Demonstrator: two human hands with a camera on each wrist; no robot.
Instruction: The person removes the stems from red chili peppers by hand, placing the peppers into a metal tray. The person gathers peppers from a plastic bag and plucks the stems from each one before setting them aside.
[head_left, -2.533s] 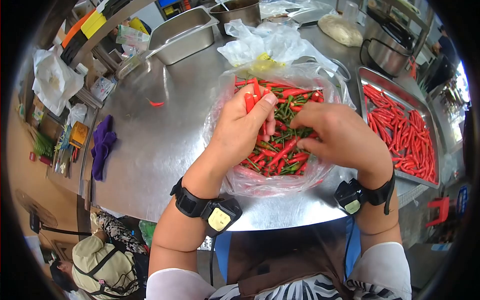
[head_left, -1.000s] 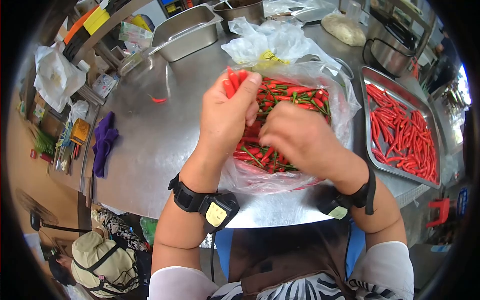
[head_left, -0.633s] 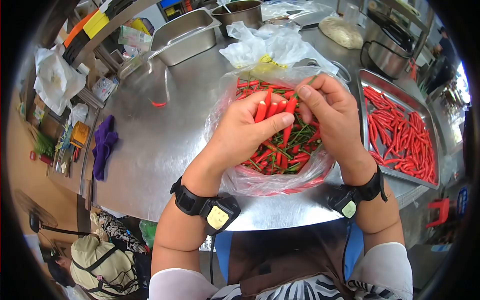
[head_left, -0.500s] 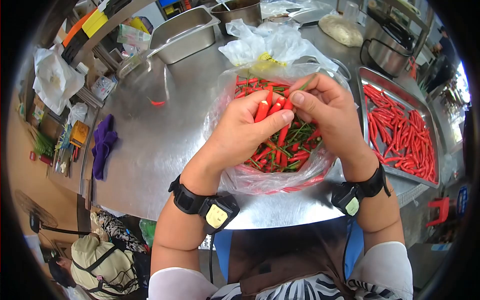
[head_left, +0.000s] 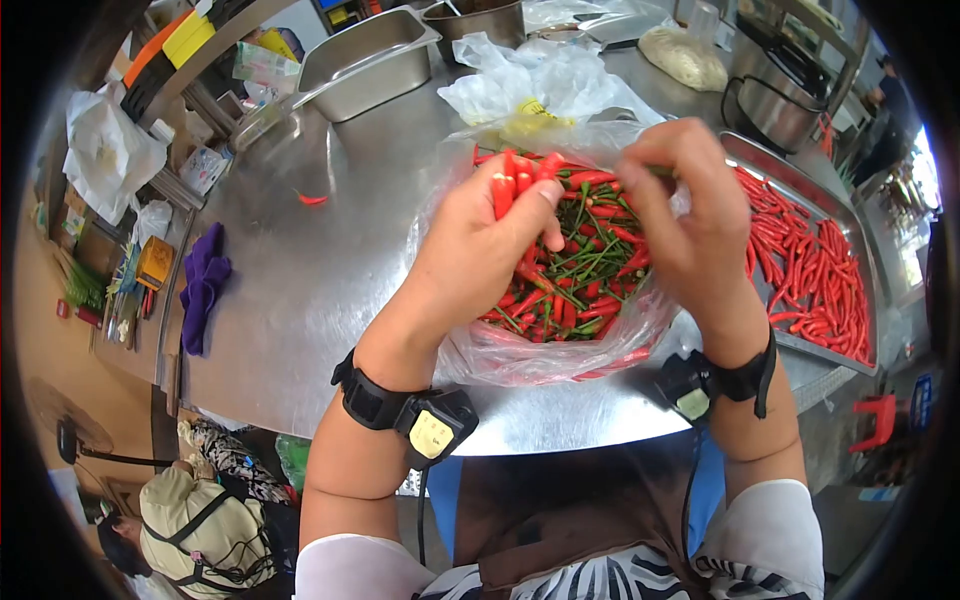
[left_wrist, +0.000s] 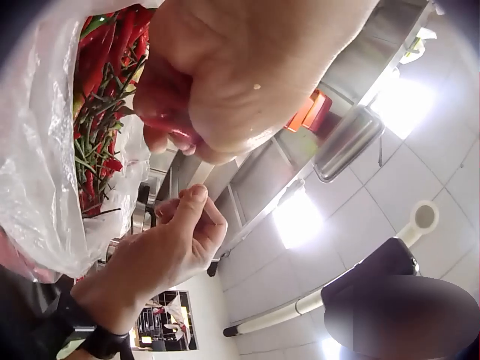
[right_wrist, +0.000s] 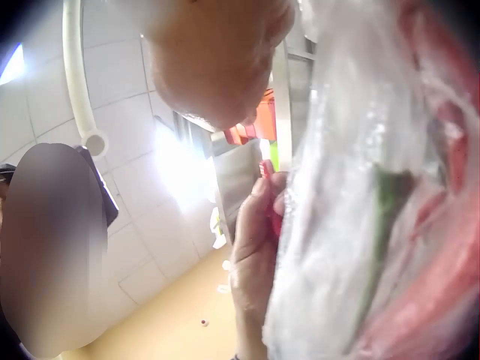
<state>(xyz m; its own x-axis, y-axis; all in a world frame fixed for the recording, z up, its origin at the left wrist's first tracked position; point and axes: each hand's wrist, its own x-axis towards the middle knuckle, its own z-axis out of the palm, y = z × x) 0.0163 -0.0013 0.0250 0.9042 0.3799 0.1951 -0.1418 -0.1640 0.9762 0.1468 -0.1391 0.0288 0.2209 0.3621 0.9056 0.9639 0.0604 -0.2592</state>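
Observation:
Several red chillies (head_left: 503,190) stand in the grip of my left hand (head_left: 470,245), held between thumb and fingers over the left side of a clear plastic bag (head_left: 560,368). Their upper ends show pale, without stems. My right hand (head_left: 700,215), blurred in the head view, is raised over the bag's right side, apart from the left. Its fingers (left_wrist: 214,225) are loosely curled in the left wrist view, with nothing seen between them. Below both hands lie red chillies (head_left: 540,310) and loose green stems (head_left: 590,262) in the bag.
A metal tray (head_left: 815,352) of red chillies stands to the right. Behind the bag lies a crumpled white plastic bag (head_left: 560,85). A deep steel pan (head_left: 370,70) stands at the back, a purple cloth (head_left: 205,285) at the left edge. One chilli (head_left: 312,199) lies on the steel table.
My right hand has moved right, away from the left hand, where it was pinching a chilli's green stem. The left hand has drifted slightly left, still gripping its chillies.

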